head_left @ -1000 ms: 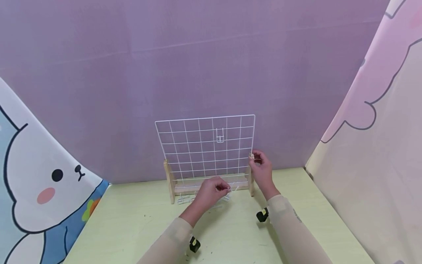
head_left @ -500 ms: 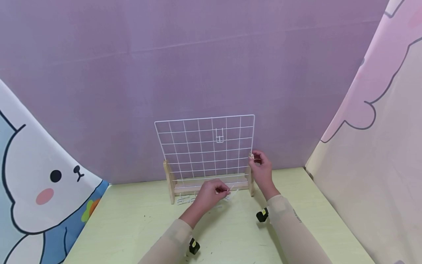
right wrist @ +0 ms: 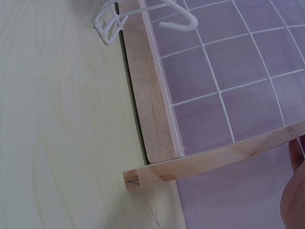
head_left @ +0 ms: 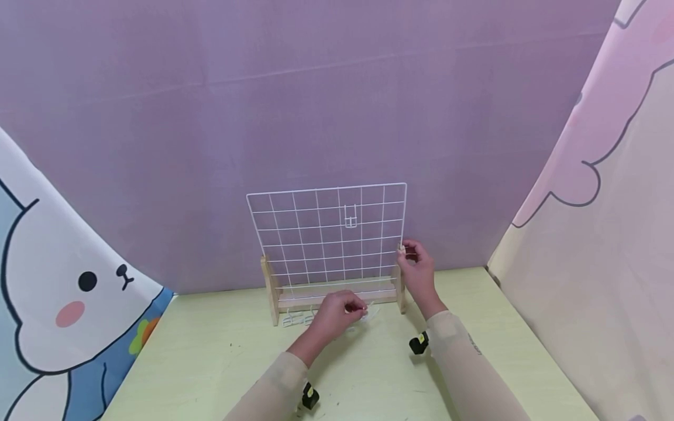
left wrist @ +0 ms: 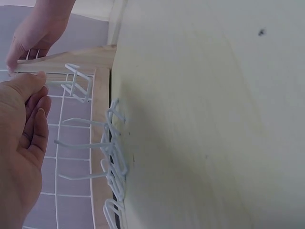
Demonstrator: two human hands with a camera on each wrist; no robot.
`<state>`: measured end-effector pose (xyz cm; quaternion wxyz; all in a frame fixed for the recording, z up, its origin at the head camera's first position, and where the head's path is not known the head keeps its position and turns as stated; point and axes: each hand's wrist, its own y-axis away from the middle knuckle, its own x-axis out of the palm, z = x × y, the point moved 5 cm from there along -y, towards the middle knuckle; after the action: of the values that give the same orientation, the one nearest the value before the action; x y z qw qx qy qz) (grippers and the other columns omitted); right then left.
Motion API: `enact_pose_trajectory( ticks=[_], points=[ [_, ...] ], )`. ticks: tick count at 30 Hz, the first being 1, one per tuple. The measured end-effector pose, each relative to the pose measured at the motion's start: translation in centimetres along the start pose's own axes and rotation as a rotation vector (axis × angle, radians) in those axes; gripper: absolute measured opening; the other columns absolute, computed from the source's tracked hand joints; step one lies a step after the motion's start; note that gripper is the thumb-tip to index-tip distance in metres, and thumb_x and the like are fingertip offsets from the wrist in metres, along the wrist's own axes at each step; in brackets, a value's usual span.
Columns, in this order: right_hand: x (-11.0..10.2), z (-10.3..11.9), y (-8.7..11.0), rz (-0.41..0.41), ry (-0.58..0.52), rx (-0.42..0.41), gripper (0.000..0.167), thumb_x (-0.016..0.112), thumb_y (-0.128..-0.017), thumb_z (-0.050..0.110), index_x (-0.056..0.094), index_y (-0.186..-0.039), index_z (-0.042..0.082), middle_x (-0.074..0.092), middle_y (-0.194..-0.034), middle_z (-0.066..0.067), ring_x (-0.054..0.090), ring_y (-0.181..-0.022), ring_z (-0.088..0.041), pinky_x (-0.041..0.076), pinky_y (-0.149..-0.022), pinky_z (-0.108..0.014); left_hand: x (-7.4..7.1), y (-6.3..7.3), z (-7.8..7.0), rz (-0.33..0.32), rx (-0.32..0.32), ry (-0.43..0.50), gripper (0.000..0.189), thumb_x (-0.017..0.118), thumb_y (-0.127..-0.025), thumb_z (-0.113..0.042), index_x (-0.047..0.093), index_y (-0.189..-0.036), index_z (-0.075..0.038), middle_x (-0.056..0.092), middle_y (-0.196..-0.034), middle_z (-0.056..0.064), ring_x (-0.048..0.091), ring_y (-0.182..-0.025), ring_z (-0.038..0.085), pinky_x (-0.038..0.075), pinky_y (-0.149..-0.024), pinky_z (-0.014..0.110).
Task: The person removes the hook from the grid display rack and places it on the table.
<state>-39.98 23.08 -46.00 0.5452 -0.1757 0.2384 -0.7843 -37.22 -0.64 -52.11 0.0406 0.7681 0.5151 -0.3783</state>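
A white wire grid panel (head_left: 326,189) stands upright in a wooden stand. A small white hook (head_left: 350,222) hangs on its upper right part. My left hand (head_left: 337,313) is low in front of the panel; in the left wrist view its thumb and fingers pinch the arm of another white wire hook (left wrist: 74,84), apart from the grid. My right hand (head_left: 419,276) grips the top of the stand's right wooden post (head_left: 401,289), and in the right wrist view only part of that hand (right wrist: 295,195) shows behind the post.
Several loose white wire hooks (left wrist: 112,143) lie on the table (head_left: 210,362) along the stand's front wooden crossbar (right wrist: 147,90). The left wooden post (head_left: 270,292) holds the panel's other side. A purple backdrop (head_left: 326,99) rises close behind.
The left hand has moved slightly down and toward me with the pinched hook, away from the panel. The right hand stays on the post, and the panel has barely moved.
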Motion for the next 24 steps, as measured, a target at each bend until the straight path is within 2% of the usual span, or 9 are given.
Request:
enact_pose_trajectory(
  ticks=[15, 24],
  points=[
    [0.07, -0.08, -0.06, -0.008, 0.002, 0.005, 0.023, 0.067, -0.098, -0.015, 0.066, -0.121, -0.015, 0.067, -0.109, -0.03, 0.06, -0.096, -0.024, 0.053, -0.078, -0.013, 0.54, 0.4, 0.64, 0.026, -0.014, -0.013, 0.006, 0.086, -0.099, -0.011, 0.085, -0.098, -0.017, 0.071, -0.093, -0.015, 0.065, -0.084, 0.001, 0.06, -0.077, 0.023],
    [0.09, -0.04, 0.04, -0.011, 0.015, 0.007, 0.023, 0.067, -0.099, -0.013, 0.067, -0.122, -0.014, 0.067, -0.109, -0.028, 0.06, -0.097, -0.024, 0.052, -0.082, -0.015, 0.83, 0.55, 1.04, 0.027, -0.002, -0.003, 0.008, 0.087, -0.098, -0.01, 0.085, -0.097, -0.017, 0.072, -0.091, -0.015, 0.065, -0.082, 0.0, 0.06, -0.075, 0.022]
  ],
)
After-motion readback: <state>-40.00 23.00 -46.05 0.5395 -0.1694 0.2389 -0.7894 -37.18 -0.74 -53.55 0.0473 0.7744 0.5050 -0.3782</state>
